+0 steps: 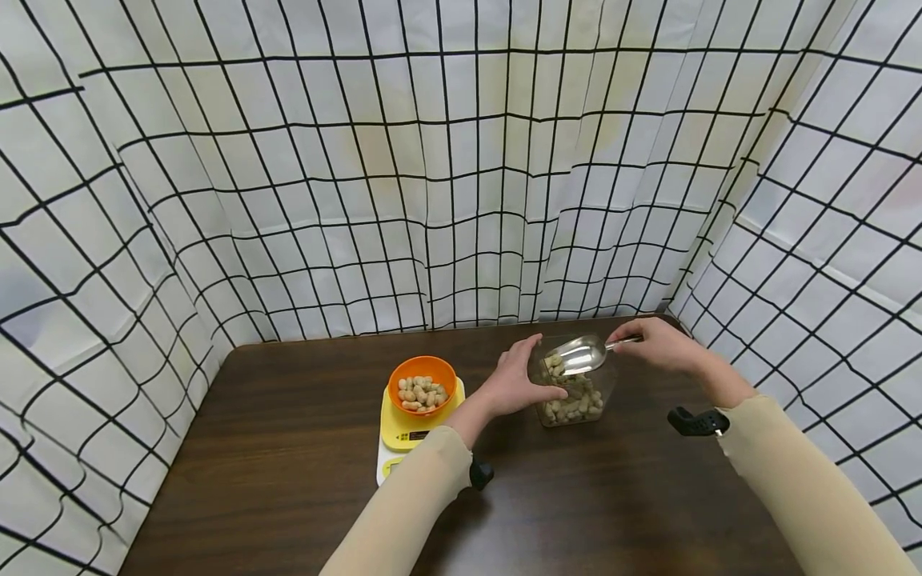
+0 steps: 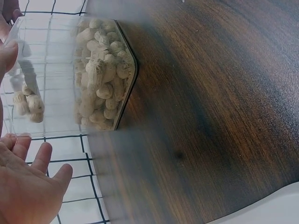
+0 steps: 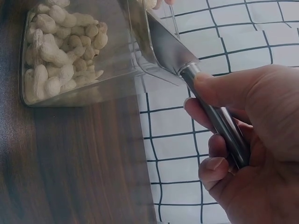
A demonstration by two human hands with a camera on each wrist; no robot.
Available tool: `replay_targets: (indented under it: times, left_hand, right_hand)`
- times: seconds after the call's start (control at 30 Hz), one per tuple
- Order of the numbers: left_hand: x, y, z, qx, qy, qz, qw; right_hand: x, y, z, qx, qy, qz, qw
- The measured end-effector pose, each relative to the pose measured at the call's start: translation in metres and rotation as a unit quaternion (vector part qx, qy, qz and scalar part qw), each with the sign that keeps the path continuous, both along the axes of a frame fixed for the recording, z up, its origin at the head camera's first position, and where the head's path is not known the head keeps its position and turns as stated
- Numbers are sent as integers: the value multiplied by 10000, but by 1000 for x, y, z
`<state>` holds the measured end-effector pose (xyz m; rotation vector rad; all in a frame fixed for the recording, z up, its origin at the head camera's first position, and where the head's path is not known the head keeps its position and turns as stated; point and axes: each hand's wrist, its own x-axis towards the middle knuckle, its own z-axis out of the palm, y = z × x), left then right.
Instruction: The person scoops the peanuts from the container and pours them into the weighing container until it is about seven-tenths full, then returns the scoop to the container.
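Right hand (image 1: 659,344): gripping the handle of a metal scoop (image 1: 579,354), thumb pressing on top and fingers curling underneath; the handle is running off toward 3 o'clock from the scoop's bowl.
Scoop: holding a few peanuts and hanging over the open mouth of the clear container (image 1: 572,392).
Left hand (image 1: 515,380): curving around the container's 9 o'clock side, thumb at the front, fingers touching the wall.
Container: standing on the dark wooden table (image 1: 288,480), peanuts (image 1: 575,404) lying in its lower part.
Orange bowl (image 1: 422,384): sitting at 9 o'clock of the container, holding peanuts, resting on a yellow scale (image 1: 403,436).
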<state>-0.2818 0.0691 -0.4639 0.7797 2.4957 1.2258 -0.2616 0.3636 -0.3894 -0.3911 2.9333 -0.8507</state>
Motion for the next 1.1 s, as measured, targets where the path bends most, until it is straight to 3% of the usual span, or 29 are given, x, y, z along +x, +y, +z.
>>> replay_targets:
  times: [0.33,0.57,1.1]
  left_hand:
    - [0,-1,1,17,32,-23,10000]
    - [1,-1,2,31,59,0,10000]
    - [2,-1,2,93,-3,0,10000]
  right_hand:
    - [3,3,5,-61,3,43,10000]
    - [6,3,7,-258,-291,160,9991]
    - [7,13,-3,-501,-431,-133,9977]
